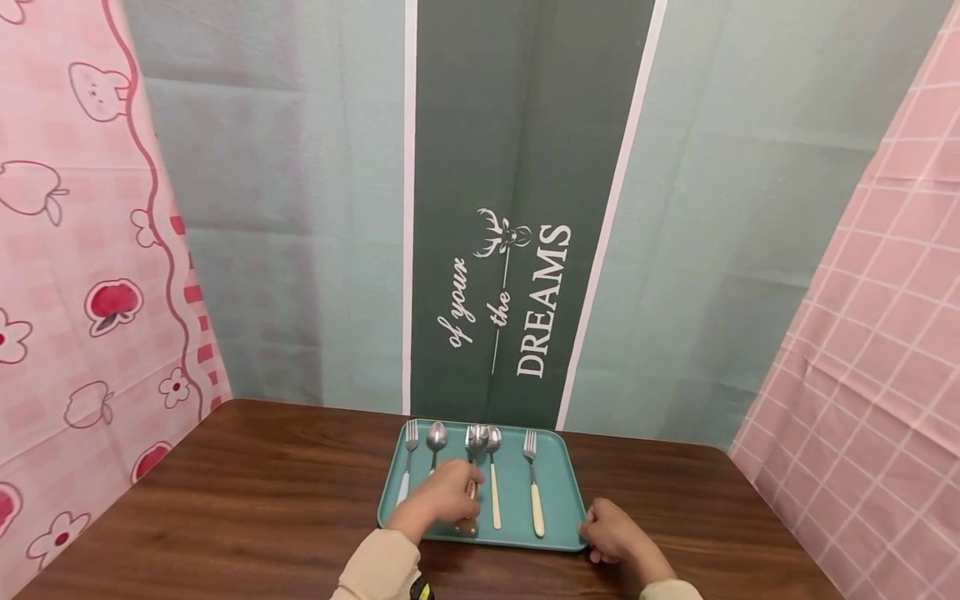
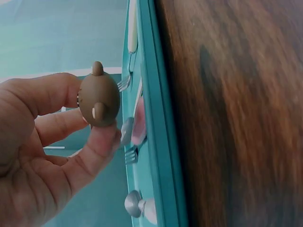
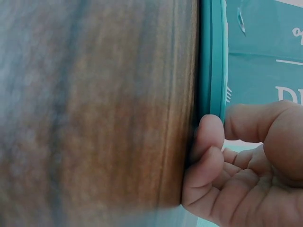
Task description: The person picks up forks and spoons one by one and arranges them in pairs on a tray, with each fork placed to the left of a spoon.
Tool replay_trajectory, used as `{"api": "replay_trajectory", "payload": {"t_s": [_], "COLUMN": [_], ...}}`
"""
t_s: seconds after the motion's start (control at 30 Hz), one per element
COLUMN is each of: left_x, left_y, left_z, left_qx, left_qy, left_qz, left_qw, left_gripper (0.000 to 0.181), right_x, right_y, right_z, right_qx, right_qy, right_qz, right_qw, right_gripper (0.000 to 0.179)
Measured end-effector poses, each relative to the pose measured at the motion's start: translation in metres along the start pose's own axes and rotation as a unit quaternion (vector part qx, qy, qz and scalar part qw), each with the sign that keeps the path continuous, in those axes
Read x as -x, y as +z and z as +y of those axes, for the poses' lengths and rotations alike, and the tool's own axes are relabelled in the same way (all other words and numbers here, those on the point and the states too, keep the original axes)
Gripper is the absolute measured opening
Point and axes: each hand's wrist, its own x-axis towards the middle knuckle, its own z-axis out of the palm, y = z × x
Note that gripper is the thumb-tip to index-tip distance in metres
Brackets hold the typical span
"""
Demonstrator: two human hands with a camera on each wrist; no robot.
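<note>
My left hand (image 1: 446,493) pinches a spoon by its handle between thumb and fingers, over the teal tray (image 1: 558,533). In the left wrist view, the handle's end (image 2: 100,99) is a brown animal head with small round ears. The spoon's bowl (image 1: 477,439) points to the back, overlapping a fork behind it. My right hand (image 1: 617,533) grips the tray's front right corner. In the right wrist view, the thumb lies at the rim (image 3: 217,71) and curled fingers (image 3: 203,175) hold it from outside.
On the tray lie a white-handled fork (image 1: 411,437), a spoon (image 1: 437,435), a cream-handled spoon (image 1: 495,492) and a cream-handled fork (image 1: 535,500). The tray stands on a dark wooden table (image 1: 285,483), near its back edge. Printed cloths (image 1: 337,250) hang around three sides.
</note>
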Motion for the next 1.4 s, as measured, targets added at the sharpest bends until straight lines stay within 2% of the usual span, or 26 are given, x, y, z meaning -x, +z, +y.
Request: {"api": "replay_trajectory", "payload": {"t_s": [0.47, 0.67, 0.9, 1.07, 1.2, 1.3, 1.4], "left_x": [-0.013, -0.019, -0.029, -0.035, -0.04, -0.043, -0.048], "left_y": [0.019, 0.027, 0.04, 0.048, 0.052, 0.055, 0.057], "left_z": [0.005, 0.015, 0.027, 0.028, 0.03, 0.032, 0.036], "left_qx": [0.025, 0.0, -0.017, -0.042, -0.02, -0.005, -0.013], "left_qy": [0.009, -0.015, -0.009, 0.007, 0.007, 0.003, 0.009], "left_qz": [0.007, 0.01, 0.021, 0.036, 0.04, 0.044, 0.048], "left_qw": [0.9996, 0.9998, 0.9996, 0.9984, 0.999, 0.999, 0.9987], "left_gripper": [0.039, 0.042, 0.041, 0.015, 0.021, 0.038, 0.031], "right_x": [0.001, 0.003, 0.003, 0.003, 0.003, 0.003, 0.002], "right_y": [0.001, 0.001, 0.0, 0.0, -0.001, -0.001, 0.0], "right_z": [0.0, -0.001, -0.001, 0.0, 0.001, 0.001, 0.001], "right_qx": [0.002, -0.004, -0.004, -0.01, -0.014, -0.014, -0.009], "right_qy": [-0.003, -0.01, -0.006, -0.012, -0.015, -0.017, -0.02], "right_qz": [-0.002, 0.001, 0.002, 0.0, 0.001, 0.002, 0.003], "right_qw": [1.0, 0.9999, 1.0, 0.9999, 0.9998, 0.9998, 0.9998], "right_gripper": [0.018, 0.019, 0.018, 0.018, 0.018, 0.018, 0.018]}}
